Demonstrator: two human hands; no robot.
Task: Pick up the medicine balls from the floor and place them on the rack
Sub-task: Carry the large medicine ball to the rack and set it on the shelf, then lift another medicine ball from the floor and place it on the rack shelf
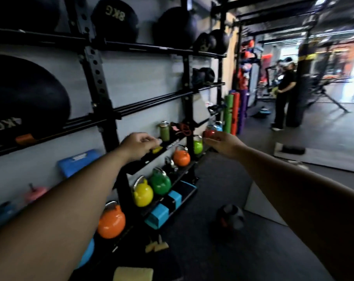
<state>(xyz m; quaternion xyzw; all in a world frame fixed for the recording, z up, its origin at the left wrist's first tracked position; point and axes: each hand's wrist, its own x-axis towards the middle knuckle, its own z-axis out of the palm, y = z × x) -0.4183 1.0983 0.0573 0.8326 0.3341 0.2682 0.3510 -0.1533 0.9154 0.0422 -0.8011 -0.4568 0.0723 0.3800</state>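
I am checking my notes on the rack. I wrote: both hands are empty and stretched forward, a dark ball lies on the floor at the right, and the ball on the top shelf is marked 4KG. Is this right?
One detail is wrong. The head view shows the ball on the top shelf is marked 8KG; the 4KG mark is on the big ball one shelf lower, at left. The left hand and right hand are empty and stretched forward, and the dark ball lies on the floor.

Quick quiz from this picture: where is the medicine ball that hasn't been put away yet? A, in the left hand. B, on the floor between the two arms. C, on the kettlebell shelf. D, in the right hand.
B: the dark medicine ball lies on the floor below the outstretched arms, and both hands are empty.
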